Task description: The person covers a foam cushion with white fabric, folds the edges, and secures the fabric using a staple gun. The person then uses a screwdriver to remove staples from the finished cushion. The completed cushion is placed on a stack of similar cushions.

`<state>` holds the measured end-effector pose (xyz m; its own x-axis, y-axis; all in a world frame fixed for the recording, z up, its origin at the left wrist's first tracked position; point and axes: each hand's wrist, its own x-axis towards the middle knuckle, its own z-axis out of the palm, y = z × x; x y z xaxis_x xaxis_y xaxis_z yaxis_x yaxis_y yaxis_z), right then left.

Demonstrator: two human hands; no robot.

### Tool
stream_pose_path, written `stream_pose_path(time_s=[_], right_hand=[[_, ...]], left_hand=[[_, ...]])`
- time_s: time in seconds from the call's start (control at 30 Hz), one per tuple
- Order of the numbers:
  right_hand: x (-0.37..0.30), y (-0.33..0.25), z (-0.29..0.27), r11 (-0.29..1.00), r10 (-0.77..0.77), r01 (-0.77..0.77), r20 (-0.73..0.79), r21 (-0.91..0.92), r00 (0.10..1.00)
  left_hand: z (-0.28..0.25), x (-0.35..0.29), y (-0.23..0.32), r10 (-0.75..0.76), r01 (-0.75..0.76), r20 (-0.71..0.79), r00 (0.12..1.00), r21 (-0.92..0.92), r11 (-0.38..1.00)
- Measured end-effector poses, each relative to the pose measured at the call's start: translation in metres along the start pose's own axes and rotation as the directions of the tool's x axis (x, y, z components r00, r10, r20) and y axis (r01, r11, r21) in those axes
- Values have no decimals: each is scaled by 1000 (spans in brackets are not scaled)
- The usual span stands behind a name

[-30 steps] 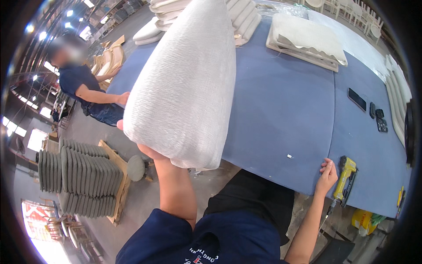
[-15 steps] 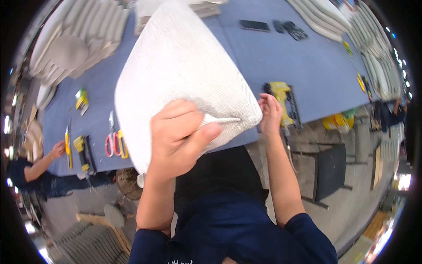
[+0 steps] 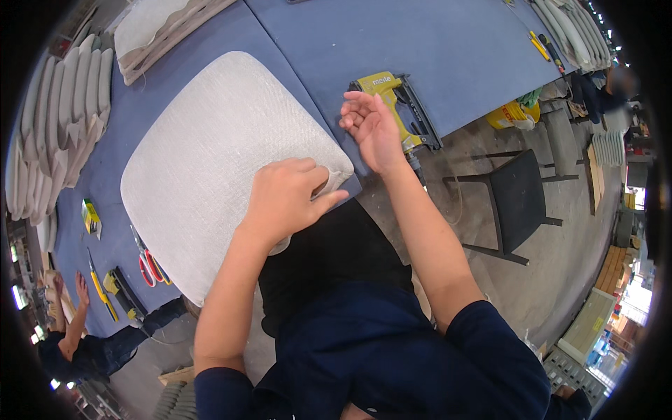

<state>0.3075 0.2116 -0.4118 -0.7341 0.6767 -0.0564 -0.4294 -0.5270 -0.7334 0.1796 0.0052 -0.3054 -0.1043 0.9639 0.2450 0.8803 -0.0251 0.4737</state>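
Observation:
A seat cushion (image 3: 217,140) in light grey woven fabric rests on the blue table, its near edge by my lap. My left hand (image 3: 283,199) is at its near right corner, fingers curled and thumb out, with a fold of the fabric cover (image 3: 336,180) between them. Beyond that corner my right hand (image 3: 374,133) is raised, holding nothing, its fingers loosely bent and apart. Just behind it lies a yellow and black staple gun (image 3: 413,105), partly hidden by the hand; I cannot tell whether they touch.
Red-handled scissors (image 3: 148,269), a yellow cutter (image 3: 103,290), a second staple gun (image 3: 122,290) and a small green-yellow box (image 3: 91,217) are at left. Grey cushions (image 3: 59,119) stand stacked beyond. A co-worker's hand (image 3: 82,288) is near the cutter. A black chair (image 3: 518,203) stands right.
The cushion has come down from a raised, tilted position to lie flatter on the table. My right hand has moved off its corner, up and left, and turned palm up. My view has shifted.

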Motion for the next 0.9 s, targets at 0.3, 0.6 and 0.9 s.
stream_pose_path(time_s=[0.3,0.6,0.9], right_hand=[[0,1,5,999,19,-21,-35,-48,999],[2,2,4,996,26,-32,-71,-79,997],[-6,1,14,946,-123,84,-107,-312,987]], left_hand=[[17,-1,-25,-17,7,-83,996,-121,993],[20,-5,-17,1,-20,-208,978,-91,996],[32,-3,-18,-28,28,-293,956,-4,1000]])
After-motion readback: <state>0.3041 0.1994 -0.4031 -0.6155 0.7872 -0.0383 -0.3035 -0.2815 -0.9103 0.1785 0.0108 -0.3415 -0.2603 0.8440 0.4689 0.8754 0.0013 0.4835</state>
